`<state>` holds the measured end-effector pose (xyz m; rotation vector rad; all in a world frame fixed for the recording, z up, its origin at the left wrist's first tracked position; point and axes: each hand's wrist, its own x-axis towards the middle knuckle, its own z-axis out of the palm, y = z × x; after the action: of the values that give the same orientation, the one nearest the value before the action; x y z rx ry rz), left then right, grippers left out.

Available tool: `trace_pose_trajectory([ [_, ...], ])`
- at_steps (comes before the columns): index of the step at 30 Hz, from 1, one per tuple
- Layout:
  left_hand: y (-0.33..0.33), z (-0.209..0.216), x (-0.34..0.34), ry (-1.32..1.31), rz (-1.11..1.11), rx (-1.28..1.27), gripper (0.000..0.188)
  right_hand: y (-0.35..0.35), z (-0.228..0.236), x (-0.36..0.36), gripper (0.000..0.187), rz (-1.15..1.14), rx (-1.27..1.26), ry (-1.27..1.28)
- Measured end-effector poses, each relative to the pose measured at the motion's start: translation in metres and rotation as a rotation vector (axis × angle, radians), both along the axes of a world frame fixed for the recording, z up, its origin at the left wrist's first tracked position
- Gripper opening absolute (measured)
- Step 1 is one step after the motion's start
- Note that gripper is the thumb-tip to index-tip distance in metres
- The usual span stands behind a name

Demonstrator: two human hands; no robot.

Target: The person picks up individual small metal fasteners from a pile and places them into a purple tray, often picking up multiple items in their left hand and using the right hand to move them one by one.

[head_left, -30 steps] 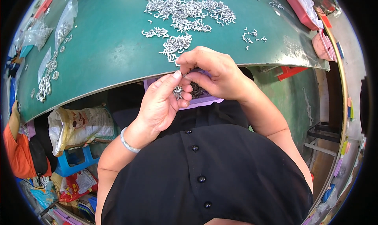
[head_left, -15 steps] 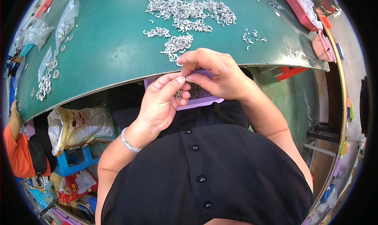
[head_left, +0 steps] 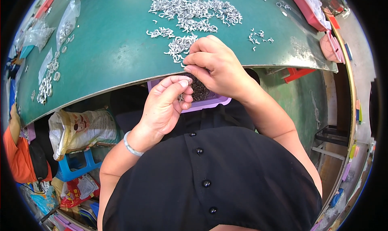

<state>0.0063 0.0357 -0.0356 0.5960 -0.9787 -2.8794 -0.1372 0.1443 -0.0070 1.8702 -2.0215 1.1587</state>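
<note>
My left hand (head_left: pixel 163 106) is closed over a purple plastic basket (head_left: pixel 210 103), thumb and forefinger pinched together. Small greyish pieces show between its curled fingers, too small to name. The basket holds many small dark pieces (head_left: pixel 200 90) and sits below the table edge. My right hand (head_left: pixel 218 65) is at the table edge, its fingertips pinched beside a small heap of white and grey curved pieces (head_left: pixel 181 45). Whatever it grips is too small to make out.
A larger pile of curved pieces (head_left: pixel 190 13) lies farther back on the green table (head_left: pixel 105 49). White rings (head_left: pixel 46 85) and clear bags lie at left. A stuffed sack (head_left: pixel 83 130) rests on a blue stool (head_left: pixel 79 166). An orange-sleeved person (head_left: pixel 18 154) is at far left.
My right hand has moved away from the left fingertips, up to the small heap at the table edge. More of the basket's contents now shows. My left hand has barely moved.
</note>
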Motion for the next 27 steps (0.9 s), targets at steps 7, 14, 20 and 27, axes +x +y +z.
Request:
trace_pose_trajectory([
  [7,0.0003,0.0008,0.001,-0.006,0.01,-0.002,0.01,-0.0026,0.0012,0.0024,0.009,0.03,0.017,0.001],
  [14,-0.0004,-0.0012,0.0019,0.006,0.001,0.0,0.012,-0.0007,-0.0012,0.0029,0.006,0.028,-0.022,-0.034],
  [20,-0.0014,0.002,0.0007,0.095,-0.028,0.074,0.015,0.0033,0.0011,0.0045,0.01,0.104,-0.042,-0.086],
  [27,0.0005,0.0005,-0.0001,0.056,-0.012,0.036,0.011,0.0069,0.0037,0.0041,0.011,0.153,-0.023,-0.075],
])
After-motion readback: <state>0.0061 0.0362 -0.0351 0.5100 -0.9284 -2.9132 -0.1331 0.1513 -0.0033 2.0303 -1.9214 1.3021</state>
